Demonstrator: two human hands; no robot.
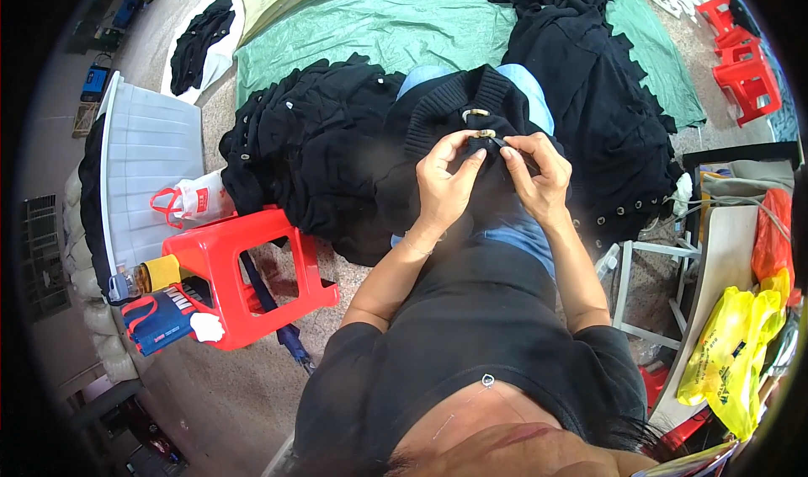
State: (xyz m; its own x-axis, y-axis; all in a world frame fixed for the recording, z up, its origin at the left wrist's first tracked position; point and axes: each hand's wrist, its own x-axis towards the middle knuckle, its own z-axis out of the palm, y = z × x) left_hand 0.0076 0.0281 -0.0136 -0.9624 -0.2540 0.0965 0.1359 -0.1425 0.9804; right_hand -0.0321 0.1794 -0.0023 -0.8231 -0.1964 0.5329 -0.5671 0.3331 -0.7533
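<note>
A black knit garment (pixel 446 98) with a ribbed band lies over my lap. My left hand (pixel 448 178) is closed, its thumb and forefinger pinching a gold-rimmed button (pixel 486 133) on the knit. Close beside it, my right hand (pixel 539 172) is closed too, its thumb and fingertips pressed together at the cloth just right of the button. Whatever those right fingertips grip is too small to make out. Another pale gold button (pixel 476 113) shows a little farther up the garment.
Piles of black garments lie left (pixel 311 140) and right (pixel 589 106), on a green sheet (pixel 387 31). A red stool (pixel 252 275) carrying a bag and bottle stands left, by a pale plastic bin (pixel 156 157). At right are a metal frame (pixel 623 287) and a yellow bag (pixel 732 351).
</note>
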